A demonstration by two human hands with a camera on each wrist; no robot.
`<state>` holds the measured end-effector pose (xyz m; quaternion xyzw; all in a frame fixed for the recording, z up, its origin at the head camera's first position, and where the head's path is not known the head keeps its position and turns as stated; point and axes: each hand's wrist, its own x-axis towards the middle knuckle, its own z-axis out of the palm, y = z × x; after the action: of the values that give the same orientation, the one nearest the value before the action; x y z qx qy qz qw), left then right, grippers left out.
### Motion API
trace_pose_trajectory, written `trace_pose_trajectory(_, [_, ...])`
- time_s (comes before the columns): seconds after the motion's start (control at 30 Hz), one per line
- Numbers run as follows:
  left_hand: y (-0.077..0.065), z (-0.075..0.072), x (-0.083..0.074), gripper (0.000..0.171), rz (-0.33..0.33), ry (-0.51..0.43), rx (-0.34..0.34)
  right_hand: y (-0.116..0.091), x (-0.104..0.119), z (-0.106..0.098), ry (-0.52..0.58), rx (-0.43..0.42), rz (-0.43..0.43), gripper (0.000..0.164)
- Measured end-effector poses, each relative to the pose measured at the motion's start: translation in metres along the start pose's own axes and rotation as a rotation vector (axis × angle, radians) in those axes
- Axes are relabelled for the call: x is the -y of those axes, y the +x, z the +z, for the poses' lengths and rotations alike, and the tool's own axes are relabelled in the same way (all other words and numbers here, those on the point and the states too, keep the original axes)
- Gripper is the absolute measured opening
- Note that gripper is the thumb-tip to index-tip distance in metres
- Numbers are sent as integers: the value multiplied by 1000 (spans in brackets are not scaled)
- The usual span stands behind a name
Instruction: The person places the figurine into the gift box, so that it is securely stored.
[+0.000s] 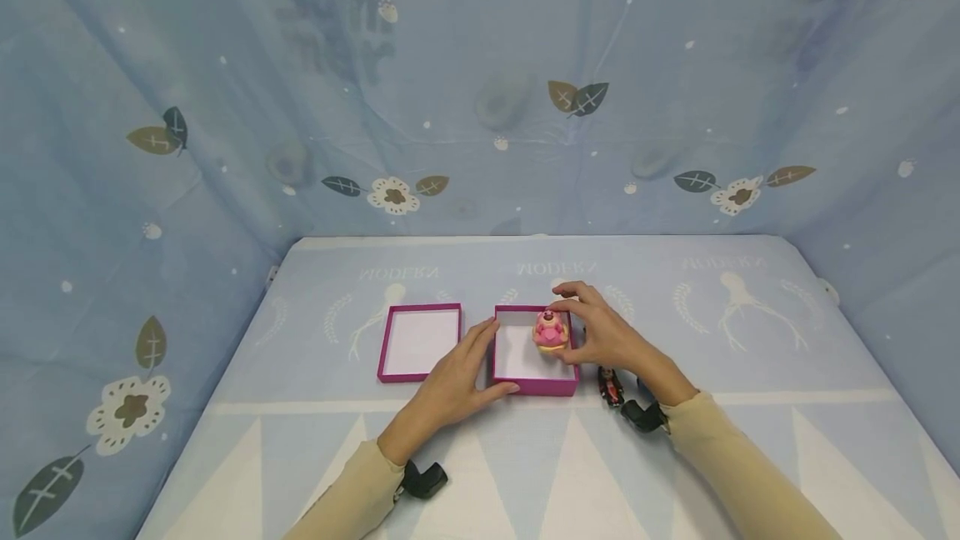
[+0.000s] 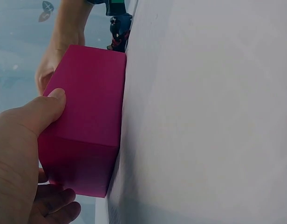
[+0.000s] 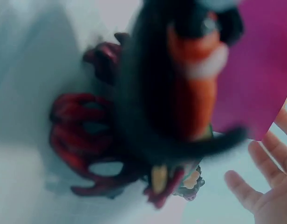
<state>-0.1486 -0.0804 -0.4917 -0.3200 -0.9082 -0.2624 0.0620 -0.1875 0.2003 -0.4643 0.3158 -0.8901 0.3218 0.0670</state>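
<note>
A magenta box (image 1: 536,387) with a white inside stands open on the table. My left hand (image 1: 459,373) grips its near left corner, thumb (image 2: 56,100) on the front wall and fingers (image 2: 62,205) round by the left side. My right hand (image 1: 603,333) holds a pink bear toy figure (image 1: 551,330) with a yellow base between thumb and fingers, over the right part of the box. The toy looks upright and overlaps the box's inside in the head view.
A shallow magenta-rimmed lid (image 1: 382,348) lies inside up to the left. Toy figures, including a dark red and black one (image 1: 610,387), sit right of the box under the right wrist. The right wrist view shows a blurred orange and black figure (image 3: 197,88) close up.
</note>
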Motion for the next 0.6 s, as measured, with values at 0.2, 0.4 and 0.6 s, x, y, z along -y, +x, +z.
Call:
trace_pose_trajectory(0.2, [0,0,0,95,-4,-4,7,2,-1,3,49,68,64,64])
trace_pose_trajectory(0.4, [0,0,-1,95,-9,-9,17,2,-3,6,77,86,77,63])
trace_pose_trajectory(0.6, [0,-1,-1,94,-7,-6,13,4,-4,9,109,86,74,62])
